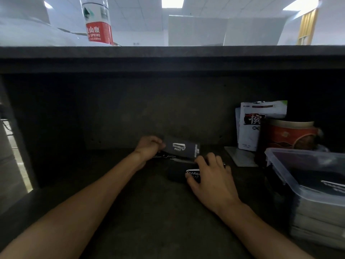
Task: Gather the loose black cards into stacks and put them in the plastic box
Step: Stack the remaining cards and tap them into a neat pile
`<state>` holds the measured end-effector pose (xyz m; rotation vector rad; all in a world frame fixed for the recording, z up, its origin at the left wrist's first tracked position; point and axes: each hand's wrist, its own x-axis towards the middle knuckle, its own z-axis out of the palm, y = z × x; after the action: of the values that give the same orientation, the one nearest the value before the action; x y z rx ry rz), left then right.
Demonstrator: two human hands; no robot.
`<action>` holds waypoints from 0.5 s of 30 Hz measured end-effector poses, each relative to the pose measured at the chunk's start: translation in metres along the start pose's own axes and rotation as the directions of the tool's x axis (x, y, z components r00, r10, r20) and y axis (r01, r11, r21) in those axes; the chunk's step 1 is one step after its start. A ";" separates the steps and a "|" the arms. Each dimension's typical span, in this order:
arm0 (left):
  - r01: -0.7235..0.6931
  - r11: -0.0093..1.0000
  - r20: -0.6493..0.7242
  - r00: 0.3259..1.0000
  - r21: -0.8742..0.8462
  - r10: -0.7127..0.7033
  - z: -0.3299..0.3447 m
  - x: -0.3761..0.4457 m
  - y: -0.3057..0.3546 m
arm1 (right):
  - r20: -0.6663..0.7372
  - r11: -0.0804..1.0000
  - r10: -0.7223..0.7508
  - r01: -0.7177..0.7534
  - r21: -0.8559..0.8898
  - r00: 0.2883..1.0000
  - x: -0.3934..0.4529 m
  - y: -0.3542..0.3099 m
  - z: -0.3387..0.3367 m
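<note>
My left hand (149, 147) grips one end of a black card (182, 149) with white lettering and holds it tilted above the dark shelf. Under that card lie more loose black cards (179, 160), their edges faintly visible. My right hand (211, 174) rests palm down on another black card (193, 173), fingers curled over its right end. The clear plastic box (280, 165) stands at the right edge, with stacks of black cards (321, 182) inside it.
A white snack pouch (250, 126) and a red round tin (291, 135) stand at the back right, behind the box. A flat grey sheet (240, 157) lies beside them. A water bottle (98, 23) stands on the ledge above. The shelf's back wall is close behind my hands.
</note>
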<state>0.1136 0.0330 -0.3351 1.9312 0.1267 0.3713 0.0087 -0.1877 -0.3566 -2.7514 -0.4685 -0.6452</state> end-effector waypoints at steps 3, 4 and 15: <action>-0.084 0.996 0.156 0.984 -0.015 0.085 -0.020 -0.032 0.003 | -0.024 1.000 0.005 -0.005 0.010 1.000 0.000 0.000 -0.001; -0.092 0.996 0.193 0.977 -0.013 0.093 -0.026 -0.042 0.004 | -0.036 1.000 0.000 0.000 0.012 0.999 0.000 -0.001 -0.001; -0.033 0.986 0.250 0.968 0.164 -0.010 -0.046 -0.066 0.006 | -0.003 0.993 -0.109 0.109 0.042 0.994 0.000 0.000 0.004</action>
<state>0.0359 0.0544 -0.3274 2.1278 -0.0202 0.1242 0.0105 -0.1867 -0.3597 -2.7012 -0.6279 -0.6540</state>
